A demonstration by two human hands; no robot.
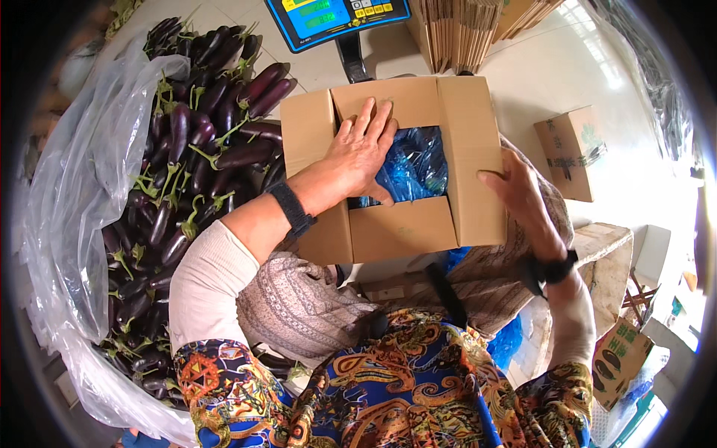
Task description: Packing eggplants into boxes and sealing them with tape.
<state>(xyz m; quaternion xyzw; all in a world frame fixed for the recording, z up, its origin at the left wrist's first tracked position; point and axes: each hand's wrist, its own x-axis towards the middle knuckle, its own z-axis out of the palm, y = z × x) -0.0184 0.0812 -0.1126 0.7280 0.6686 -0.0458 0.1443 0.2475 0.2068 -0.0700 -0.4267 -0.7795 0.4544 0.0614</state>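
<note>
A brown cardboard box stands in front of me with its flaps folded outward or partly inward. Through the opening shows blue plastic film; what lies beneath it is hidden. My left hand rests with spread fingers over the left and far flaps, its thumb reaching across the opening. At the box's right edge is my right hand, thumb on top of the right flap and fingers against the outer side, partly hidden. Both wrists wear dark bands.
A big heap of eggplants lies left, edged by clear plastic sheeting. Behind the box rises a scale display on a post. Flattened cartons stand at the back; a smaller carton sits right. A pale foam box is nearer.
</note>
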